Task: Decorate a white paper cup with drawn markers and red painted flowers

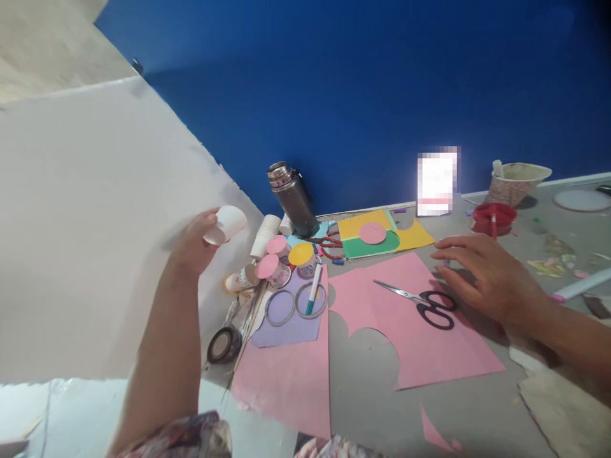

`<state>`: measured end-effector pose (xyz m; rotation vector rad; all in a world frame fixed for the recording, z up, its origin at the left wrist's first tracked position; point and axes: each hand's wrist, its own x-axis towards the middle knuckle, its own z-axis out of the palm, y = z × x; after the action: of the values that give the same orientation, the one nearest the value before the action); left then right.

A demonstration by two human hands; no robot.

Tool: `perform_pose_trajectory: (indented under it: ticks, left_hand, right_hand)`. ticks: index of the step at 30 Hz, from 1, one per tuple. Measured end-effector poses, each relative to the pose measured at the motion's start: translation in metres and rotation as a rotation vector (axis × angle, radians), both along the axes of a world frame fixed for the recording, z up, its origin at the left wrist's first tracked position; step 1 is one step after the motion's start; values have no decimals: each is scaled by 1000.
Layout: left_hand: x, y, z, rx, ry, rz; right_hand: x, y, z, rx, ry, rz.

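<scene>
My left hand [195, 242] grips a white paper cup [225, 225], tilted on its side above the table's left edge. My right hand [482, 273] is open over the table, fingers spread, beside scissors [424, 304] with black handles. The scissors lie on a pink paper sheet [367, 299] with round pieces cut out. Close to my left hand are a stack of white paper cups [265, 236] and several small cups topped with paper discs, among them a yellow-topped cup [302, 257]. A pink paper disc [372, 233] lies on yellow and green paper [358, 247].
A dark steel flask [293, 200] stands against the blue wall. Black tape [223, 345] sits at the left edge. Two grey rings [280, 308] and a white marker [314, 289] lie on purple paper. Far right are a red tape roll [493, 219] and paper scraps [548, 266].
</scene>
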<state>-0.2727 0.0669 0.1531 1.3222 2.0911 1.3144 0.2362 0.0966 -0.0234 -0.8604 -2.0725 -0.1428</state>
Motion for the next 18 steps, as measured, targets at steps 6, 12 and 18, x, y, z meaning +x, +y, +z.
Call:
perform_pose_trajectory:
  ticks: [6,12,18]
  left_hand:
    - [125,-53,-60,-80,-634,-360]
    - [215,-61,-122,-355,-1131,-814]
    - [235,-51,-134,-288,-1121,-873]
  right_hand:
    - [-4,-10,21,-68,107,-67]
    - [-28,-50,42,-757,199,258]
    - [-39,-61,43,-1282,464,512]
